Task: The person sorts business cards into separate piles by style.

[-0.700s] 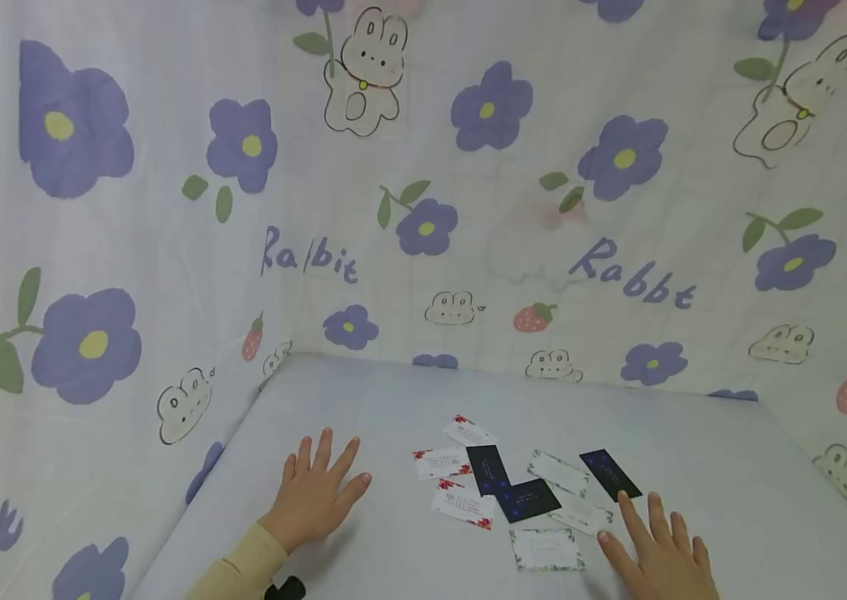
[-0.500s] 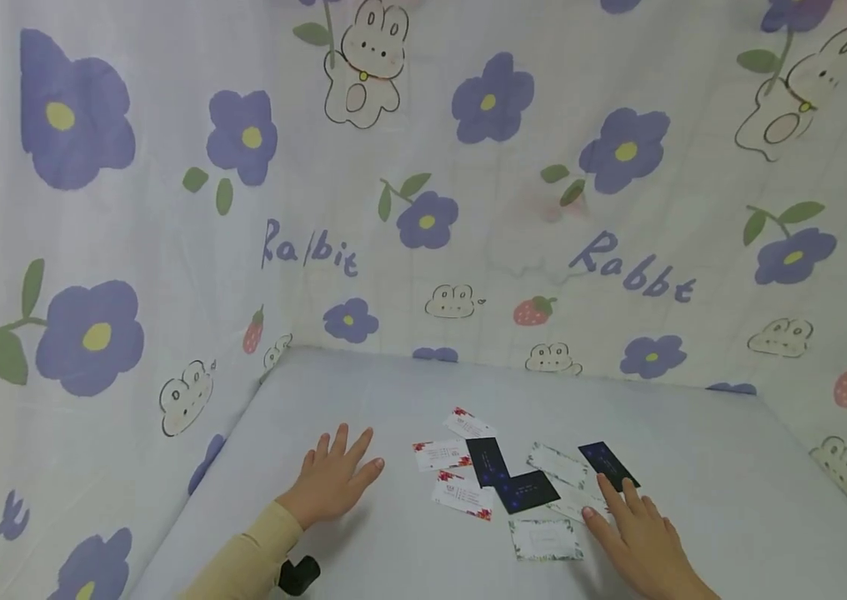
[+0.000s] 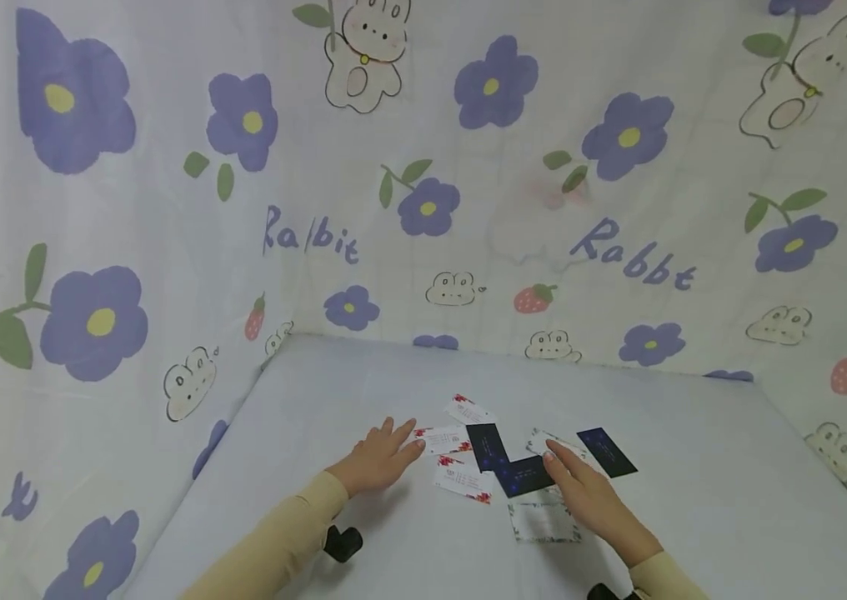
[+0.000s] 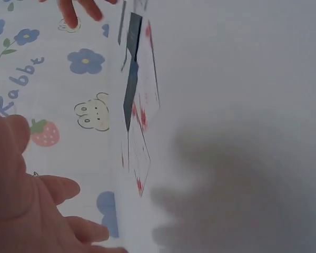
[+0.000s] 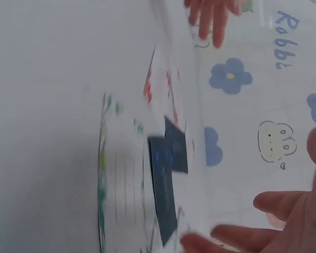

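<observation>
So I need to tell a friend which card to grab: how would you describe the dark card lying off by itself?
On the pale table, find the scatter of cards between the two hands. The dark card lies at its right edge, past the right hand. Unlike the two other dark cards, which touch in an L, it lies alone.

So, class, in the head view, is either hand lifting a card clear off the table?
No: the left hand and right hand both lie flat, fingers straight, on the cards.
</observation>
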`<action>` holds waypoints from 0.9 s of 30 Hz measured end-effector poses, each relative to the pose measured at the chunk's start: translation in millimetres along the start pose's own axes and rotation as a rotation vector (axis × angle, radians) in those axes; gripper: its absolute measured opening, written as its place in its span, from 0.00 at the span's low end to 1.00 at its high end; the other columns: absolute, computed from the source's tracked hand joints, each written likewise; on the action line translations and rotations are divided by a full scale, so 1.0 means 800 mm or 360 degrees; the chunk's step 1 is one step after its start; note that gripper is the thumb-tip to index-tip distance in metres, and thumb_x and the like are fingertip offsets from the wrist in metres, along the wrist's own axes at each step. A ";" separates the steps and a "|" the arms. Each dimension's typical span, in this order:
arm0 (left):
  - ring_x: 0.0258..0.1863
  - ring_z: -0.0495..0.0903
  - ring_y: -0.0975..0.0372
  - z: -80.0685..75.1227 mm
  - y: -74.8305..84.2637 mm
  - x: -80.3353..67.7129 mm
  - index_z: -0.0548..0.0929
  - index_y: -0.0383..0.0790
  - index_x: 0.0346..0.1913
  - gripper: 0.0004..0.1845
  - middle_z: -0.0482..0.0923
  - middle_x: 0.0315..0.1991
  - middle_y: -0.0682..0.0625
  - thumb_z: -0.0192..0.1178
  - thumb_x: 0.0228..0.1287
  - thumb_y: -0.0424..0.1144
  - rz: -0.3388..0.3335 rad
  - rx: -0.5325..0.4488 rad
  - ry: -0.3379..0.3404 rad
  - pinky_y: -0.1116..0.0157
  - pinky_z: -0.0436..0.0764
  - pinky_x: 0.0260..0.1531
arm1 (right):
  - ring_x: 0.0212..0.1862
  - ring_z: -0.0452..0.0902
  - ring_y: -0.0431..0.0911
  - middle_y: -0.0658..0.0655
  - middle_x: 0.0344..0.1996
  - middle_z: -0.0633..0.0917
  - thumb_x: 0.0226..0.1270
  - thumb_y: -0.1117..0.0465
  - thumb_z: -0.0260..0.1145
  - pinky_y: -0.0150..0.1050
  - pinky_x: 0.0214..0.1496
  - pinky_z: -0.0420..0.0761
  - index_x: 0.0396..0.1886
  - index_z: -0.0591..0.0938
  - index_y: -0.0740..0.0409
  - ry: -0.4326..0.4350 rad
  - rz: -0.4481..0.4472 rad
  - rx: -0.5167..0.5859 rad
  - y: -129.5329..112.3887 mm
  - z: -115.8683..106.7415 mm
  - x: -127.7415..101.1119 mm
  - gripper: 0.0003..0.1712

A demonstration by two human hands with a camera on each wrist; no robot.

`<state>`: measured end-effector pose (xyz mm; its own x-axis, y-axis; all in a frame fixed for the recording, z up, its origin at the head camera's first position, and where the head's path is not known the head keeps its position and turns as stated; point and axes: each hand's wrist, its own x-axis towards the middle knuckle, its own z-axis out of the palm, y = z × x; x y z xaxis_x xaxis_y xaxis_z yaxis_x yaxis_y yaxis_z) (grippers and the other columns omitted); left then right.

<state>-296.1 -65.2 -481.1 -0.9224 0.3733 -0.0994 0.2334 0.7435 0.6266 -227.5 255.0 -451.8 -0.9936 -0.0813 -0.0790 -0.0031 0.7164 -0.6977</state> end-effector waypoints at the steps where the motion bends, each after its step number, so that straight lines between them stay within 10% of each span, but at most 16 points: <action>1: 0.80 0.51 0.36 0.000 0.003 0.004 0.60 0.42 0.80 0.36 0.52 0.80 0.33 0.38 0.80 0.60 0.0006 -0.0066 -0.0026 0.36 0.55 0.76 | 0.63 0.79 0.65 0.75 0.71 0.70 0.84 0.38 0.40 0.57 0.60 0.82 0.79 0.60 0.66 -0.0035 0.0046 0.0162 -0.004 0.003 0.004 0.41; 6: 0.81 0.54 0.43 -0.003 0.018 0.017 0.57 0.38 0.81 0.34 0.54 0.81 0.38 0.35 0.83 0.56 -0.0085 -0.0642 -0.0179 0.42 0.57 0.78 | 0.52 0.87 0.57 0.79 0.68 0.71 0.83 0.35 0.36 0.44 0.52 0.87 0.80 0.53 0.68 -0.0256 0.0296 0.0977 -0.011 0.018 0.018 0.46; 12: 0.73 0.66 0.34 -0.003 0.019 0.017 0.55 0.35 0.80 0.41 0.56 0.77 0.26 0.33 0.81 0.63 -0.0318 -0.1527 -0.0325 0.40 0.65 0.74 | 0.60 0.82 0.64 0.82 0.70 0.66 0.82 0.35 0.37 0.53 0.64 0.82 0.80 0.48 0.70 -0.0335 0.0483 0.1430 -0.006 0.036 0.022 0.47; 27: 0.74 0.63 0.32 0.019 0.005 0.029 0.51 0.33 0.81 0.45 0.55 0.76 0.22 0.36 0.79 0.67 -0.0425 -0.1924 -0.0423 0.39 0.62 0.75 | 0.72 0.65 0.74 0.84 0.72 0.61 0.84 0.41 0.36 0.63 0.77 0.63 0.79 0.48 0.72 -0.0197 0.0563 0.1717 -0.011 0.061 0.031 0.43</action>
<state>-311.5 -45.1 -492.8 -0.7742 0.4943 -0.3954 -0.5088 -0.1144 0.8532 -246.7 212.7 -482.1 -0.9013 -0.1038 -0.4205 0.4328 -0.2514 -0.8657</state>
